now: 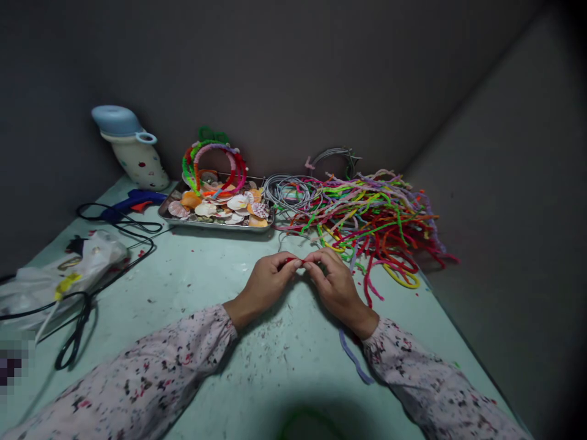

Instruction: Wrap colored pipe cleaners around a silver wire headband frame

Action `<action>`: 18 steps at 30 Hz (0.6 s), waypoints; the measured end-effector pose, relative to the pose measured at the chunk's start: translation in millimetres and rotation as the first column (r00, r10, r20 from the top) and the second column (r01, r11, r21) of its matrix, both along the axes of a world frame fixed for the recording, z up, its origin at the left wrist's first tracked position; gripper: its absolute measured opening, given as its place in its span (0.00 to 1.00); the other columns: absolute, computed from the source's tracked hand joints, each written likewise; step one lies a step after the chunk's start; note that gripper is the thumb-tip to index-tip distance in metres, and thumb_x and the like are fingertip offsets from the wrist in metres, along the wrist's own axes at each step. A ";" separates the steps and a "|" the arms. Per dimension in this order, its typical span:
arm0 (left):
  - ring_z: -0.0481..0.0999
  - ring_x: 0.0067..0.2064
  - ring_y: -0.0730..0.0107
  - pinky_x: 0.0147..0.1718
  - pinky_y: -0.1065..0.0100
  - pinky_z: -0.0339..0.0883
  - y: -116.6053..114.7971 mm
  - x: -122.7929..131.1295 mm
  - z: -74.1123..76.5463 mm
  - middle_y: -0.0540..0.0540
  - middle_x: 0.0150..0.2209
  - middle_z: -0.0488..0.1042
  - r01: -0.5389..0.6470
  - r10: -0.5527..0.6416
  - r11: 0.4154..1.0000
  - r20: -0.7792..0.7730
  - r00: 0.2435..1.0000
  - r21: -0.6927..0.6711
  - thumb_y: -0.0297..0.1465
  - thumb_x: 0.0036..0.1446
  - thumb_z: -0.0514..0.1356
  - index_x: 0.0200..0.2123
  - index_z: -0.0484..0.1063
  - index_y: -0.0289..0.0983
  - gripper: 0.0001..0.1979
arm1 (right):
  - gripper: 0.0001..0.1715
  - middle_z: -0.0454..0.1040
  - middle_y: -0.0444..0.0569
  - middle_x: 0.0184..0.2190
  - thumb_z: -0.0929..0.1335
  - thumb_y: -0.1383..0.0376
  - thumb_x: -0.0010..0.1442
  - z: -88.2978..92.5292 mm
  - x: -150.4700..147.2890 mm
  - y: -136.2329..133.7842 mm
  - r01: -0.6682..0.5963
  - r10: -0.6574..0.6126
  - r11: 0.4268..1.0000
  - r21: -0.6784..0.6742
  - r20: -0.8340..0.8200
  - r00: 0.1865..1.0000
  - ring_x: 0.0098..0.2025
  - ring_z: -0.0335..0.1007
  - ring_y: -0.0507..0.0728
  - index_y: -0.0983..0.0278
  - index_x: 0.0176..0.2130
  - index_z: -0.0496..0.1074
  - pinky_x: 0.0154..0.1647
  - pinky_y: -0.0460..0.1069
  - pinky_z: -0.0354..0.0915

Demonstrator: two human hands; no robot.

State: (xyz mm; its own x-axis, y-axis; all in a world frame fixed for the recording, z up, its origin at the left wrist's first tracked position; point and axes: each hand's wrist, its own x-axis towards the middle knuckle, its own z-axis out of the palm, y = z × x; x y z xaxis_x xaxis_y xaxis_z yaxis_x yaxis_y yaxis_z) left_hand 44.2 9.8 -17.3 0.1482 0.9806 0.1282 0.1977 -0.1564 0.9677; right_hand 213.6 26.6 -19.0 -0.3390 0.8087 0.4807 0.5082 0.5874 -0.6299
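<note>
My left hand (270, 278) and my right hand (335, 284) meet over the middle of the table, thumbs and fingers pinched. Between their fingertips is a short bit of red pipe cleaner (288, 260); most of it is hidden by the fingers. A thin grey wire (293, 236) arches just behind the hands, and I cannot tell whether its ends run into my grip. Close by my right hand, a heap of fuzzy pipe cleaners (380, 214) in many colours spreads over the table. A lilac pipe cleaner (355, 360) lies under my right wrist.
A metal tray (220, 230) of seashells stands at the back, with colourful wrapped hoops (238, 168) on it. Beside it are coiled grey wires (288, 189). Leftward are a tilted bottle (137, 159), a blue glue gun (123, 205), black cables (85, 330) and a plastic bag (98, 253).
</note>
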 end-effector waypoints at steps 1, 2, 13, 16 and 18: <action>0.65 0.28 0.73 0.27 0.72 0.57 0.0 0.2 0.0 0.51 0.24 0.68 -0.002 0.002 1.000 -0.006 1.000 0.004 0.37 0.60 0.55 0.31 0.75 0.34 0.14 | 0.05 0.70 0.47 0.34 0.65 0.64 0.64 0.2 0.3 0.0 -0.005 0.005 1.000 -0.008 0.000 1.000 0.40 0.66 0.57 0.61 0.36 0.70 0.43 0.53 0.61; 0.65 0.28 0.72 0.28 0.72 0.57 -0.1 0.3 0.0 0.51 0.24 0.68 -0.006 0.006 1.000 -0.013 1.000 0.008 0.37 0.60 0.55 0.31 0.75 0.34 0.14 | 0.05 0.70 0.47 0.34 0.65 0.64 0.64 0.4 0.5 0.1 -0.006 0.006 1.000 -0.012 -0.004 1.000 0.40 0.66 0.57 0.61 0.36 0.70 0.43 0.53 0.61; 0.66 0.28 0.72 0.29 0.72 0.58 -1.7 0.0 5.3 0.50 0.25 0.70 -0.023 0.024 0.999 -0.016 1.000 0.030 0.37 0.61 0.54 0.31 0.74 0.34 0.14 | 0.04 0.72 0.47 0.35 0.67 0.62 0.63 1.8 -2.1 -2.6 0.078 -0.078 0.996 0.048 -0.018 0.997 0.41 0.67 0.58 0.60 0.37 0.71 0.45 0.54 0.61; 0.67 0.29 0.72 0.30 0.72 0.59 -1.9 0.3 5.8 0.50 0.27 0.72 -0.017 0.018 0.999 -0.020 1.000 0.032 0.37 0.61 0.54 0.31 0.74 0.35 0.14 | 0.04 0.71 0.47 0.35 0.66 0.62 0.63 1.7 -2.1 -3.1 0.063 -0.062 0.997 0.040 -0.007 0.998 0.41 0.66 0.58 0.60 0.37 0.70 0.45 0.54 0.61; 0.68 0.31 0.71 0.31 0.72 0.60 -2.1 0.8 5.9 0.49 0.28 0.73 -0.019 0.021 0.999 -0.033 0.999 0.041 0.36 0.61 0.54 0.31 0.74 0.34 0.14 | 0.05 0.70 0.47 0.34 0.65 0.63 0.64 1.6 -1.8 -3.4 0.042 -0.042 0.998 0.037 0.013 0.999 0.41 0.65 0.58 0.60 0.36 0.69 0.45 0.55 0.60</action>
State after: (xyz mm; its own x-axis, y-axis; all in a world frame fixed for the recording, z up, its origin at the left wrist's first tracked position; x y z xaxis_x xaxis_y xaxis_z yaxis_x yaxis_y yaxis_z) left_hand 45.0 7.7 -11.4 0.1335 0.9775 0.1635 0.2338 -0.1914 0.9533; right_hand 211.8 23.2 -17.4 -0.3119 0.8043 0.5058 0.5413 0.5879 -0.6011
